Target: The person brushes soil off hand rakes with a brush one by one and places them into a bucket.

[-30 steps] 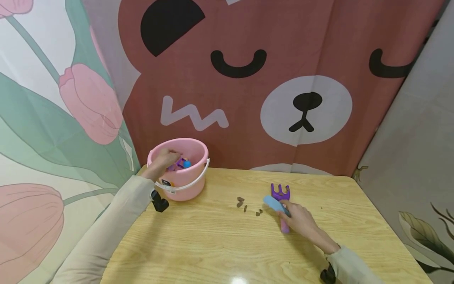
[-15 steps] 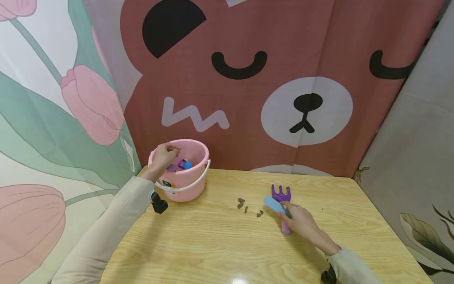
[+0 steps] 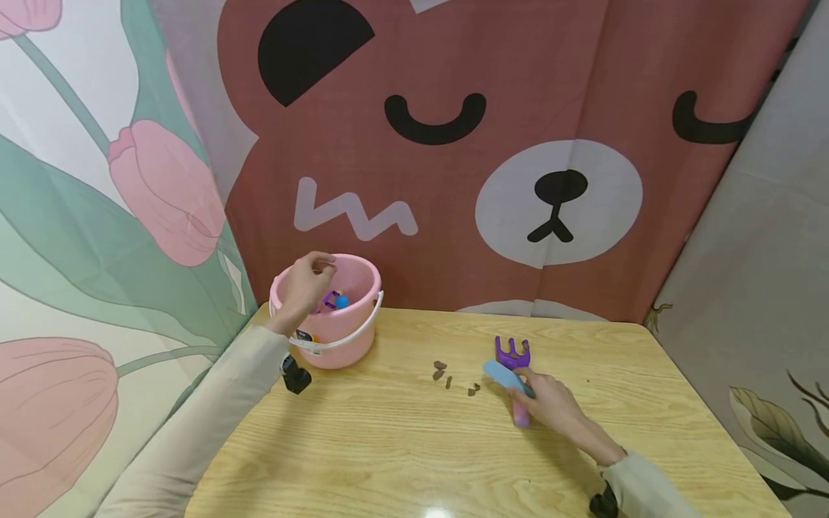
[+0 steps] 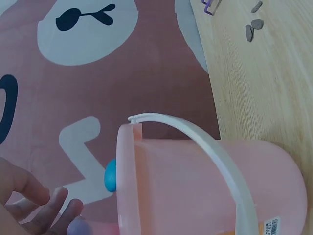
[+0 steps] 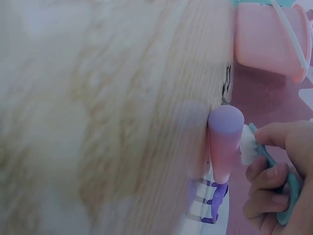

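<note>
In the head view my left hand (image 3: pixel 309 284) hovers over the rim of a pink bucket (image 3: pixel 340 337), fingers loosely bent. The left wrist view shows nothing held by it, with the purple end of a handle (image 4: pixel 79 227) close to its fingertips. Inside the bucket lie a blue round piece (image 3: pixel 342 302) and purple toy parts. My right hand (image 3: pixel 550 403) grips a small blue-green brush (image 3: pixel 501 375), its white bristles (image 5: pixel 248 146) plain in the right wrist view. Under the brush is a toy rake (image 3: pixel 512 354) with purple tines and a pink handle (image 5: pixel 226 147), lying on the table.
Several dark brown flakes (image 3: pixel 439 370) are scattered on the wooden table (image 3: pixel 388 446) between bucket and rake. Brown bits cling to the rake's tines. A white handle (image 3: pixel 343 338) hangs down the bucket's front. A bear-print cloth (image 3: pixel 453 194) rises behind the table.
My left hand has lifted out of the bucket's mouth and shifted slightly right above the rim. The right hand with the brush has hardly moved.
</note>
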Demonstrator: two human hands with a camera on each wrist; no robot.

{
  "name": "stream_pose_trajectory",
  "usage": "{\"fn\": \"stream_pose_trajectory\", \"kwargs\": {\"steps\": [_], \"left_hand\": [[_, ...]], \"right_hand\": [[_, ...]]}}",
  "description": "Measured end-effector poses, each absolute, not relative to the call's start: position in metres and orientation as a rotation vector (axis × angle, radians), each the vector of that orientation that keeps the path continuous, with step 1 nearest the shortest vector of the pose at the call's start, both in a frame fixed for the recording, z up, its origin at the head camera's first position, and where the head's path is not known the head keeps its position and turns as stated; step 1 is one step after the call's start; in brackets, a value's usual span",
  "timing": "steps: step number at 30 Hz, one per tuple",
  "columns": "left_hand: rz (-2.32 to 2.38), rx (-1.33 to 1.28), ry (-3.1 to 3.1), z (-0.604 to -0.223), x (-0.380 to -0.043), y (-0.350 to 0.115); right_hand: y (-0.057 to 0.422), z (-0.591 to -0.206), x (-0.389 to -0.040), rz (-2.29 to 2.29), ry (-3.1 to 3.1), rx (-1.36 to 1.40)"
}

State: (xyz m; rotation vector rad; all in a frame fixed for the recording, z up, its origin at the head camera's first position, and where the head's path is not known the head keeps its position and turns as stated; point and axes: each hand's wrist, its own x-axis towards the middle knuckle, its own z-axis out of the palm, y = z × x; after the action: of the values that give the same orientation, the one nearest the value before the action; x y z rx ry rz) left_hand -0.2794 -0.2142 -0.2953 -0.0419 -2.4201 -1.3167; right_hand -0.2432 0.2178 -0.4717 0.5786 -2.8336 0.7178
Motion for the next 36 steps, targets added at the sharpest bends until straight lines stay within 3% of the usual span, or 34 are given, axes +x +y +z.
{"fn": "stream_pose_trajectory", "kwargs": {"steps": [27, 36], "left_hand": [[-1.192, -0.172, -2.366, -0.312, -0.267, -0.173], [-1.371, -0.269, -2.324, -0.322, -0.267, -0.163]], "right_hand": [[0.227, -0.47, -0.244, 0.811, -2.765, 0.552], [0.229, -0.467, -0.243, 0.759, -2.788, 0.51]]}}
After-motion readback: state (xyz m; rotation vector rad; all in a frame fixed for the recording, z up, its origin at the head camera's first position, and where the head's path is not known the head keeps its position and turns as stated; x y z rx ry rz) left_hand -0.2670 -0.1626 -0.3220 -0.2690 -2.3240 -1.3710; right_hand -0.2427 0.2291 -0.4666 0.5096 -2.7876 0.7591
